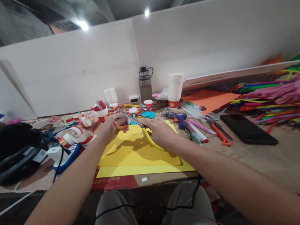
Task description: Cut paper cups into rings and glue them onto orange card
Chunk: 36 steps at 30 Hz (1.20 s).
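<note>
The left hand (112, 127) pinches a cup strip (120, 127), over the far left part of the yellow paper (136, 155). The right hand (161, 131) grips the scissors (138, 120). Their long blades point left and far, at the strip; I can't tell if they touch.

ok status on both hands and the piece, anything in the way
Left hand holding curved paper strip. Right hand gripping scissors, blades toward strip. Yellow sheets below; glue gun by their right edge, not between hands.
</note>
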Tool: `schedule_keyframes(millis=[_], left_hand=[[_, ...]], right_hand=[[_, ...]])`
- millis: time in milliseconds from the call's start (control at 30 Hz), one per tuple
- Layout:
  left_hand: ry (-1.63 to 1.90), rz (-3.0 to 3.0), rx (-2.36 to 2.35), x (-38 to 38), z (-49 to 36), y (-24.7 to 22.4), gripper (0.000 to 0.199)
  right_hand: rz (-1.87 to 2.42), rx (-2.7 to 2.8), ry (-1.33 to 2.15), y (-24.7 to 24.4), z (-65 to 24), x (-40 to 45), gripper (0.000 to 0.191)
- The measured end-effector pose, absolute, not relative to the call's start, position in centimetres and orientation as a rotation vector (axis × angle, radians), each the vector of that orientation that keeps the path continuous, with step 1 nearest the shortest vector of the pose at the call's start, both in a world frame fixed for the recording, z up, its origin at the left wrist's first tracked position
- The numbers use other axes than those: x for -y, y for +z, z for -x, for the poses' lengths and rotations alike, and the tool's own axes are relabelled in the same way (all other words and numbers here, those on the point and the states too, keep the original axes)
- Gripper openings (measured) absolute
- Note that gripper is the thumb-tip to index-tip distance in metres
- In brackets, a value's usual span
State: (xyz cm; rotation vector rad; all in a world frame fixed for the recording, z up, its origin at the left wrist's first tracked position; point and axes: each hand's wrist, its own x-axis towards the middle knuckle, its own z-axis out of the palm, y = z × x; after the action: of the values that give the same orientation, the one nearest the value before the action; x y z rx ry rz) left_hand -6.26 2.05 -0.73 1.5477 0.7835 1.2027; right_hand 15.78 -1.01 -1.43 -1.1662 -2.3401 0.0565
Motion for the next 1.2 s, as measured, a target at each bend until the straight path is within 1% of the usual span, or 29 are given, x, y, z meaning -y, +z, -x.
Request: schedule_keyframes(millis=[100,333,467,633,733,867,1000,1100,1200], left_hand=[[1.207,-1.529,-0.793,-2.0,6.2,-0.7,0.022],[1.444,-1.234,-0.934,-2.3,5.3,-1.1,0.011],[1.460,-1.212,-0.966,-2.3,5.0,-1.2,0.011],[1.411,-1.229,-0.995,-2.1,4.9,-1.8,0.015],[1.419,-1.216,-1.105,-2.4,4.6,-2.7,0.017],[1.435,-1.253,-1.288,-3.0,4.5,-3.6,0.007],[1.391,-1.267,-1.347,-3.4,4.9,-3.5,0.009],[1.355,-1.255,-1.369,-3.5,5.2,-3.3,0.005],[1.341,-1.240,-1.388,-3.5,5.2,-3.1,0.004]], right_hand=[[1.228,2.338,0.064,-1.2,-16.0,0.7,0.036],[1.760,2.271,0.030,-0.7,-17.0,0.0,0.032],[1.914,2.224,0.010,-0.2,-17.3,-0.1,0.034],[1.954,2.226,-0.027,0.2,-17.7,0.1,0.038],[1.998,2.223,-0.048,0.1,-18.0,-0.1,0.040],[2.040,2.263,-0.077,-0.2,-18.3,-0.5,0.039],[2.058,2.280,-0.135,-0.4,-18.4,-0.4,0.036],[1.932,2.259,-0.278,-0.5,-17.8,0.0,0.037],[1.666,2.412,-0.242,-0.9,-16.5,-0.2,0.044]])
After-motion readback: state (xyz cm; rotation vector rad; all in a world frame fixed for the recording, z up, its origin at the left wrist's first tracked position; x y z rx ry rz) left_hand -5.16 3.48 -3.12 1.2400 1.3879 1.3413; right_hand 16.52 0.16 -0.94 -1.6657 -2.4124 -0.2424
